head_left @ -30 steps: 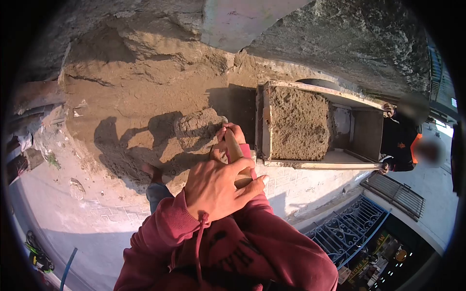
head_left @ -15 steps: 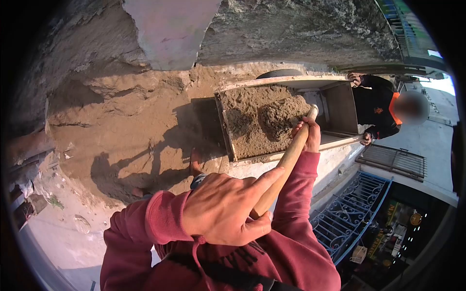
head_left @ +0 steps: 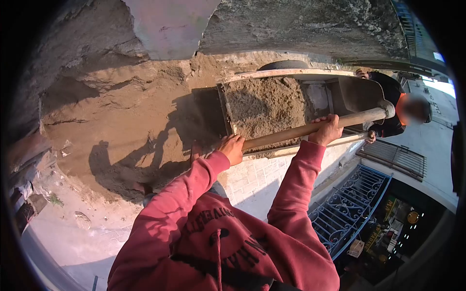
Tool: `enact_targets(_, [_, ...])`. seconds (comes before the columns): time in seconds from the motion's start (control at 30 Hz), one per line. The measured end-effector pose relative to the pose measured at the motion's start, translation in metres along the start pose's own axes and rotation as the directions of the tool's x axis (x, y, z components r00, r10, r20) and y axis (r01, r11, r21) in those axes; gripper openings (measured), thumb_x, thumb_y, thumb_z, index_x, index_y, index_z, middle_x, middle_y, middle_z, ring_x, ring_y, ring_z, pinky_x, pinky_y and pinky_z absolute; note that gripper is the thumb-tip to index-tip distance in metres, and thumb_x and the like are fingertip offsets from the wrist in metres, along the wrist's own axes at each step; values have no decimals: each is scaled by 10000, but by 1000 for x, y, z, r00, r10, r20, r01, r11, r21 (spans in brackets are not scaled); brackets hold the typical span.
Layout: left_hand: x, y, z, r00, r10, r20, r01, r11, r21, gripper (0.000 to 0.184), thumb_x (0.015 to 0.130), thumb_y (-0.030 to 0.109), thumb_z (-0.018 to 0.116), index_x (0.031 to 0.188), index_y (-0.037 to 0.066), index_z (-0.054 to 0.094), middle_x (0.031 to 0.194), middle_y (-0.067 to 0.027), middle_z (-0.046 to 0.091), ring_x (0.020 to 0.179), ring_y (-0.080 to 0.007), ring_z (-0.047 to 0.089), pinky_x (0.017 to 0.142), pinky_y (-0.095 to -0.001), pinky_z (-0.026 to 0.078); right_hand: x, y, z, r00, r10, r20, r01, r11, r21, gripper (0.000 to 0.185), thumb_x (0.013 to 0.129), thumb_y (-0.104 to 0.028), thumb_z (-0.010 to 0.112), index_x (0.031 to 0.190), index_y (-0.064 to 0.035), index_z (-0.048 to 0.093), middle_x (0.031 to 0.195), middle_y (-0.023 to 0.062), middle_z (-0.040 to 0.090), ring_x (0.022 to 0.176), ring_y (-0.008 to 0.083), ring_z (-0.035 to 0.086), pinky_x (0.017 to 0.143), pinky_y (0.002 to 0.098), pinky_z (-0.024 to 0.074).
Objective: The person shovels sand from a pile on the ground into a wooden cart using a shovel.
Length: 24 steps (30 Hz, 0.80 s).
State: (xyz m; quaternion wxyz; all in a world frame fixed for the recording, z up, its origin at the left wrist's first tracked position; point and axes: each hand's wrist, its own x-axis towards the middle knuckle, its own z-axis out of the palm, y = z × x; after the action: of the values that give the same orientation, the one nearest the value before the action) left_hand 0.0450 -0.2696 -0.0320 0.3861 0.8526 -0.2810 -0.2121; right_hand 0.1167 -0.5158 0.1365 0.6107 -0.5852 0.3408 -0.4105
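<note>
The left hand (head_left: 232, 148) is closed around the left end of the hoe (head_left: 289, 134); the right hand (head_left: 327, 130) grips the handle farther right. The hoe spans the cart (head_left: 301, 73), blade above its right part. Soil (head_left: 267, 109) fills the cart's left part. At right, a person (head_left: 395, 121) holds the cart. Beyond stands a rough wall (head_left: 301, 26)

Red hoodie (head_left: 293, 264) filling the lower middle, long sleeves (head_left: 296, 186) running up to snug cuffs (head_left: 310, 153) and bare hands (head_left: 327, 130), a cord (head_left: 218, 254) over dark chest lettering (head_left: 209, 219), and, shadowed there, what looks like a black strap (head_left: 250, 280) at bottom centre
</note>
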Motion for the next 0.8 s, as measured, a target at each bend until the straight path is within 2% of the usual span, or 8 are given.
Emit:
enact_targets(0.27, [-105,-83,-31,945,-280,-171,240,946,-220,268,756,282,693,822,31,624,747,-194,666,734,-371,657,762,-472,513,-132,46,67,953,191,236,-205,978,37,140,849,-169,553,855,-46,486,644,87,478,508,204,489,445,337,461])
enact_targets(0.4, [-184,-199,-46,932,-322,-168,307,945,-108,317,765,335,687,885,45,640,773,-192,672,754,-375,661,770,-488,512,-240,149,114,920,284,272,-284,958,-39,157,875,-191,538,839,-46,488,650,93,488,515,206,494,461,337,466])
enact_targets(0.5, [-256,-302,-73,826,-558,81,562,826,-45,457,792,382,674,1110,59,623,919,-219,674,970,-366,622,840,-485,486,-339,259,146,851,445,280,-460,888,-12,154,870,-179,533,807,-57,462,640,80,479,513,200,492,452,343,451])
enact_targets(0.63, [-405,-474,-127,680,-725,-108,730,658,184,357,806,395,696,994,92,680,824,-171,680,802,-321,685,768,-436,525,-580,451,202,796,581,169,-524,802,-287,228,939,-202,517,996,-27,382,674,89,479,497,199,507,417,363,479])
enact_targets(0.67, [-452,-509,-152,662,-741,-109,739,624,253,371,814,418,700,971,83,685,809,-161,685,803,-316,687,765,-436,525,-661,503,210,662,732,163,-675,676,-295,254,912,-187,585,970,1,425,734,106,528,541,212,538,501,382,537])
enact_targets(0.7, [-472,-515,-200,314,-931,183,929,342,143,404,826,434,691,979,61,683,812,-153,691,819,-315,687,761,-432,528,-739,512,220,390,905,173,-675,408,-615,285,906,-165,602,1035,5,413,788,149,556,558,255,554,495,444,541])
enact_targets(0.77, [-548,-544,-199,553,-827,96,745,543,388,417,837,425,681,925,18,659,827,-157,689,790,-318,685,742,-430,535,-866,631,194,-22,973,231,-938,59,-340,270,918,-129,558,1102,-35,384,840,185,554,631,338,589,482,568,504])
enact_targets(0.8, [-556,-533,-200,542,-834,106,744,535,400,417,837,425,681,925,18,659,827,-157,689,790,-318,685,742,-430,535,-862,551,211,-97,979,181,-943,-32,-331,213,921,-131,544,1037,-34,394,799,151,533,631,333,585,504,554,514])
